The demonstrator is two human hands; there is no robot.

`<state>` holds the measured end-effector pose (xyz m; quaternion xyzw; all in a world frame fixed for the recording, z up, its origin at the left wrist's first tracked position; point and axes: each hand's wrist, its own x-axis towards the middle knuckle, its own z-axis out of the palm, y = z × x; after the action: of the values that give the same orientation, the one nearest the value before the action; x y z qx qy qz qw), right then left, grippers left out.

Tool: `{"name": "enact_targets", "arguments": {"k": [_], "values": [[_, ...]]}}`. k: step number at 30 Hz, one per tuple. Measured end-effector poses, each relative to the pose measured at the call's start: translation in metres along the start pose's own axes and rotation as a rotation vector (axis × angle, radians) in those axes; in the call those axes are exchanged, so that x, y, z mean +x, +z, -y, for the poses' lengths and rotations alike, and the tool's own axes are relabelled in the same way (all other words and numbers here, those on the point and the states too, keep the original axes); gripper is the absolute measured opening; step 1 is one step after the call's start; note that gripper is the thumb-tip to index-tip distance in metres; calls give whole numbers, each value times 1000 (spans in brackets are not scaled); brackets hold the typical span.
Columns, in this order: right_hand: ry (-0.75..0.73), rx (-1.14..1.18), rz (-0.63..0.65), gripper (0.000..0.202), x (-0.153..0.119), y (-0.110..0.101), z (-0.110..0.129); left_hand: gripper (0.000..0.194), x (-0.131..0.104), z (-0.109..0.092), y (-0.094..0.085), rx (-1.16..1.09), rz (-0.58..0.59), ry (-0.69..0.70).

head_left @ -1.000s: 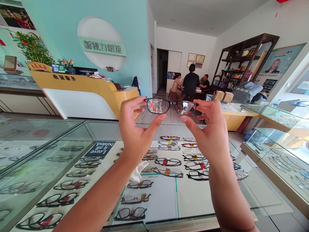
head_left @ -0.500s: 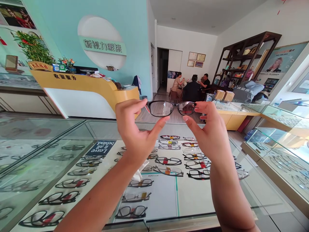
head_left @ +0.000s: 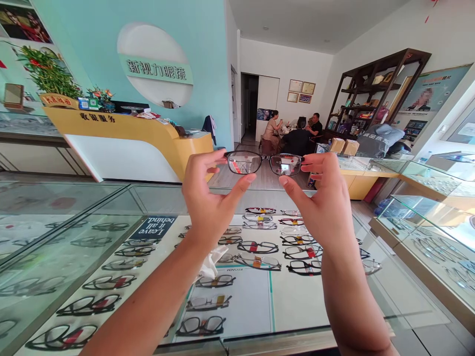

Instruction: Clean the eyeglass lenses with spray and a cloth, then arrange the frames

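Note:
A pair of dark-framed eyeglasses (head_left: 264, 158) is held up in front of me, above the glass display case (head_left: 308, 316). My left hand (head_left: 210, 193) grips its left end, with the fingers at the frame's corner and the thumb below the lens. On the other end, my right hand (head_left: 321, 193) pinches the right corner in the same way. Reflections and a small red mark show in the lenses. Below my hands, several eyeglasses (head_left: 258, 246) with coloured tags lie in rows in the case. A crumpled white tissue (head_left: 212, 262) sits near my left forearm.
A yellow-and-white service counter (head_left: 126, 153) stands ahead on the left. Three people sit round a table at the back, one in dark clothes (head_left: 296, 141). A dark wooden shelf (head_left: 374, 89) stands behind at the right. More glass cases (head_left: 430, 232) line the right side.
The eyeglasses have turned and levelled slightly, so the right lens now faces me more fully. My left hand has shifted a little to the right; both hands keep their hold.

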<state>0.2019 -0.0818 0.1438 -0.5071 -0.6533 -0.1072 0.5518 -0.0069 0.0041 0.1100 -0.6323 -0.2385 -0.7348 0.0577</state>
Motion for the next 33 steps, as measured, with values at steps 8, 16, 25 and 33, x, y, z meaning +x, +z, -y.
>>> {"name": "enact_targets", "arguments": {"k": [8, 16, 25, 33], "values": [[-79, 21, -18, 35, 2, -5, -3, 59, 5, 11, -4, -29, 90, -49], [-89, 19, -11, 35, 1, -5, -4, 58, 5, 10, -3, -24, 75, -23], [-83, 8, -2, 32, 2, -6, -4, 62, 5, 11, -3, -19, 67, -10], [-31, 25, 40, 31, 3, -5, -5, 67, 5, 13, -5, 77, 28, 97]]}}
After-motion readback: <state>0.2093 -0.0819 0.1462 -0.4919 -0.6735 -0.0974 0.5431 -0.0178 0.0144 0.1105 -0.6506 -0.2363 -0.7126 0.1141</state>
